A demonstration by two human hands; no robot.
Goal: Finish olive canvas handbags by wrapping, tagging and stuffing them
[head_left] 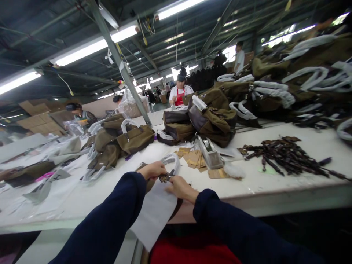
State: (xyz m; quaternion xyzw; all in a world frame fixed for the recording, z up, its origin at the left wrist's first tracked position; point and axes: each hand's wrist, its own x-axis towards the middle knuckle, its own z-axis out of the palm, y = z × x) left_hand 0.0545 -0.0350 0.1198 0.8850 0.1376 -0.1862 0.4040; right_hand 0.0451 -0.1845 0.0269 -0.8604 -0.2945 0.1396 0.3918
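Observation:
Both hands meet over a bag at the table's front edge. My left hand (154,170) has its fingers closed on a dark, patterned strap piece (165,177) near the bag's top. From the right, my right hand (178,186) pinches the other side of the same dark piece. Behind them curves the bag's handle (172,160), wrapped in white. A white sheet (154,216) hangs below the hands over the bag's front. Little of the olive bag body shows around the sheet and hands.
Olive bags (211,113) are piled behind and at right. Near the hands lie brown cards (194,159) and a tape dispenser (210,152). Dark patterned straps (286,152) are heaped on the white table (247,187). A person in a red apron (180,97) is across the table.

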